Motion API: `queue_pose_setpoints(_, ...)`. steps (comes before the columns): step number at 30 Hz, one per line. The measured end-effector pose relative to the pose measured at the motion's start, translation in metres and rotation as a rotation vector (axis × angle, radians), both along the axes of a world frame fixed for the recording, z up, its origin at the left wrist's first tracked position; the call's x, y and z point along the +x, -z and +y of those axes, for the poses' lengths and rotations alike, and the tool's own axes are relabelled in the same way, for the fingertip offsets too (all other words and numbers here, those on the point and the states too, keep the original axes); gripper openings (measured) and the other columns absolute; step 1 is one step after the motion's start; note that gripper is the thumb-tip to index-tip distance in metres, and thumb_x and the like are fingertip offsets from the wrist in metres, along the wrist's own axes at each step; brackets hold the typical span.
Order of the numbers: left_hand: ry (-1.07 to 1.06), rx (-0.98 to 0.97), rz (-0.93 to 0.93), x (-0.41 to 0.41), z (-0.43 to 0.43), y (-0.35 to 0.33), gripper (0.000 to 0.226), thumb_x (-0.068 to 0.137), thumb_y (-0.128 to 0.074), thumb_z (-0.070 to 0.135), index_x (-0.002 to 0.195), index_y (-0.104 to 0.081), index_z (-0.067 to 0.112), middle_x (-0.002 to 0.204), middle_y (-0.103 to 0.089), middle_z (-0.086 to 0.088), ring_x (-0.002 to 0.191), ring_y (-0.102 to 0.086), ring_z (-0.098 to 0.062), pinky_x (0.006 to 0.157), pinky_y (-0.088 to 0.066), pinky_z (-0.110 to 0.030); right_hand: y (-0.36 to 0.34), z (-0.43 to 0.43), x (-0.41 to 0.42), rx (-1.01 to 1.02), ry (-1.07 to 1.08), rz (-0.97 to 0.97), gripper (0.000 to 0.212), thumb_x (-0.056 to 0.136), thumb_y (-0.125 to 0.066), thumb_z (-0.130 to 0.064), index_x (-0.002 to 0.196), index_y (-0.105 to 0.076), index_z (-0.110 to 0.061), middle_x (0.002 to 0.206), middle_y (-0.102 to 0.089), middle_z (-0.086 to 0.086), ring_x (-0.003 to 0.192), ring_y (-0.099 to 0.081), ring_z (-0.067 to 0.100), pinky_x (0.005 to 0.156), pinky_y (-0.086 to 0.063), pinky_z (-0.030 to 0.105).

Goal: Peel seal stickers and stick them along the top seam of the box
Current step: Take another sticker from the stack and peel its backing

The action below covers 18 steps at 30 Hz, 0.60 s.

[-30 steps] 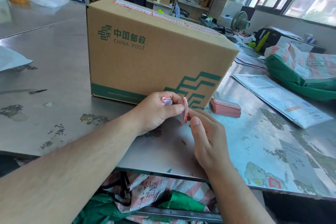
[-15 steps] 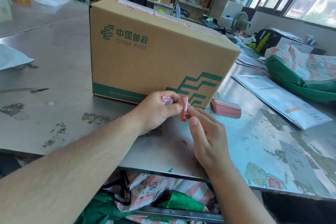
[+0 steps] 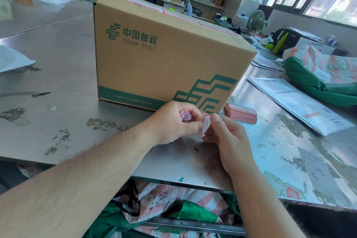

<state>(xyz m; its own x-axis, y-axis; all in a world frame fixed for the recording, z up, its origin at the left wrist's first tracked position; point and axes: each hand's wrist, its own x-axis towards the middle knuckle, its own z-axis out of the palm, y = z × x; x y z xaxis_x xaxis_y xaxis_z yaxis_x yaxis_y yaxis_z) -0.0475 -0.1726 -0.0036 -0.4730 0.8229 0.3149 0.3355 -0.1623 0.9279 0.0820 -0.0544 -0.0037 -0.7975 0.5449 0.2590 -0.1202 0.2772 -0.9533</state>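
Nearest us, under the front edge of the counter (image 3: 58,67), we see green and striped sacks (image 3: 185,210). Just above them, two hands meet over the counter's near edge. The left hand (image 3: 172,123) keeps a crumpled red-and-white scrap (image 3: 185,117) tucked in its curled fingers, and its thumb and forefinger grip is clamped on one side of a seal sticker (image 3: 205,124). The right hand (image 3: 229,141) has its grip pinched on the other side. The sticker stands on edge between them, off the counter. At two o'clock from the hands we find a stack of stickers (image 3: 241,115) lying by the corner of the box (image 3: 164,63). The closed box stands at twelve o'clock, with red-printed strips (image 3: 181,12) along its top seam. At three o'clock from it lie a padded envelope (image 3: 297,106) and a green bag (image 3: 318,77).
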Motion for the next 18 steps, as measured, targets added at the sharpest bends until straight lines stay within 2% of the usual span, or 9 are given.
queue_pose_setpoints(3,-0.012,0.005,0.001,-0.0004,-0.0005,-0.0004,0.011,0.083,-0.072,0.011,0.074,-0.066,0.011,0.088,-0.073,0.003,0.08,-0.064,-0.003,0.077,-0.046,-0.017,-0.0014,-0.0011,0.0004,0.021,0.042,-0.014,0.03,0.097,-0.059,-0.03,0.084,-0.079,-0.011,0.076,-0.074,0.007,0.069,-0.065,0.015,0.067,-0.054,0.029)
queue_pose_setpoints(6,-0.042,0.019,-0.016,-0.0002,-0.002,-0.0034,0.009,0.077,-0.068,0.014,0.069,-0.065,0.014,0.081,-0.07,0.004,0.078,-0.062,0.001,0.077,-0.045,-0.014,-0.0026,-0.0023,0.0002,0.071,0.118,-0.026,0.033,0.101,-0.056,-0.015,0.077,-0.078,-0.015,0.071,-0.074,0.004,0.067,-0.066,0.011,0.065,-0.054,0.029)
queue_pose_setpoints(8,-0.057,0.064,-0.106,-0.0018,-0.0036,-0.0067,0.012,0.077,-0.066,0.012,0.067,-0.06,0.015,0.065,-0.062,0.013,0.066,-0.056,0.001,0.067,-0.042,-0.009,-0.0025,-0.0022,-0.0011,0.02,0.19,0.001,0.036,0.099,-0.058,-0.016,0.067,-0.076,-0.018,0.065,-0.071,0.001,0.065,-0.063,0.013,0.066,-0.053,0.032)
queue_pose_setpoints(11,-0.075,0.132,-0.29,-0.007,-0.0048,-0.0086,0.017,0.081,-0.06,0.008,0.067,-0.053,0.014,0.05,-0.043,0.014,0.046,-0.036,-0.005,0.045,-0.028,-0.017,-0.0022,0.0021,-0.0032,-0.132,0.296,0.069,0.031,0.088,-0.06,-0.029,0.062,-0.071,-0.017,0.06,-0.063,0.001,0.063,-0.058,0.018,0.065,-0.05,0.034)
queue_pose_setpoints(13,-0.08,0.13,-0.323,-0.0085,-0.0049,-0.0082,0.01,0.077,-0.057,0.014,0.068,-0.052,0.015,0.05,-0.038,0.01,0.046,-0.027,-0.008,0.044,-0.021,-0.021,-0.0021,0.0033,-0.0026,-0.142,0.293,0.086,0.03,0.086,-0.059,-0.032,0.063,-0.07,-0.017,0.061,-0.061,0.002,0.064,-0.057,0.018,0.064,-0.05,0.033)
queue_pose_setpoints(16,-0.034,0.102,-0.272,-0.0042,-0.0054,-0.0088,0.014,0.079,-0.058,0.027,0.073,-0.056,0.016,0.06,-0.054,0.007,0.048,-0.032,-0.007,0.045,-0.025,-0.017,-0.0022,-0.0005,-0.0004,-0.039,0.213,0.061,0.03,0.093,-0.06,-0.025,0.066,-0.074,-0.023,0.064,-0.066,-0.004,0.064,-0.06,0.012,0.065,-0.051,0.03)
queue_pose_setpoints(18,-0.017,0.075,-0.218,-0.0014,-0.0055,-0.009,0.025,0.082,-0.062,0.041,0.075,-0.057,0.018,0.061,-0.054,0.014,0.05,-0.038,-0.002,0.049,-0.03,-0.012,-0.0026,-0.003,0.0001,0.026,0.192,0.043,0.037,0.099,-0.058,-0.017,0.067,-0.075,-0.027,0.065,-0.069,-0.006,0.065,-0.063,0.009,0.066,-0.052,0.03)
